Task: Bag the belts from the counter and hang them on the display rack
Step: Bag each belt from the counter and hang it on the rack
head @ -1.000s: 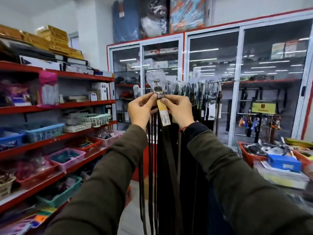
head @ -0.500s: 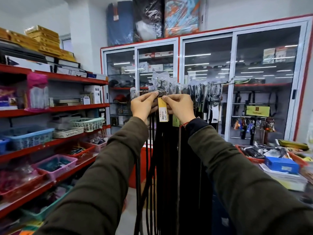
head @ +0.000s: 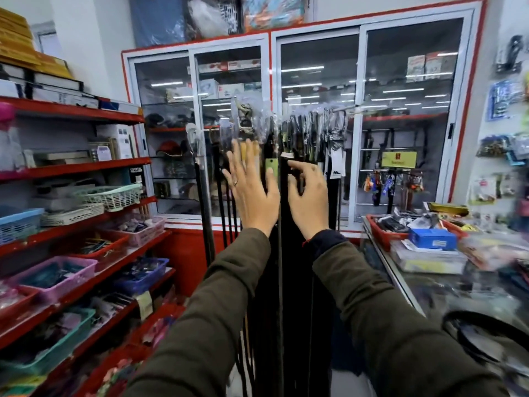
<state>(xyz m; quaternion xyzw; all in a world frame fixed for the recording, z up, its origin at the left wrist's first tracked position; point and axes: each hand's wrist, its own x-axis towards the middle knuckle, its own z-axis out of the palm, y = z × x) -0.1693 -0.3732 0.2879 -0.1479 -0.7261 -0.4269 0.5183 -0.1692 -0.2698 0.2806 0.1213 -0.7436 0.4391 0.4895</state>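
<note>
A bagged black belt point(head: 246, 121) with a camouflage buckle hangs at the left end of the display rack's rail point(head: 369, 108), among several other bagged dark belts point(head: 307, 130). Their straps fall straight down toward the floor. My left hand point(head: 252, 187) is flat and open just below the buckle, fingers spread, holding nothing. My right hand point(head: 307, 196) is beside it with loosely curled fingers in front of the straps, and nothing is in its grip. A coiled black belt point(head: 483, 336) lies on the glass counter point(head: 400, 285) at lower right.
Red shelves point(head: 86, 167) with plastic baskets line the left side. A glass-door cabinet point(head: 315, 124) stands behind the rack. On the counter are a red tray point(head: 380, 227) and a blue box point(head: 432, 239). Packaged goods hang on the right wall point(head: 503, 98).
Both hands held the bagged belt's top at the rail; now they have let go and dropped lower, open. The belt stays hanging on the rail. The view has shifted right.
</note>
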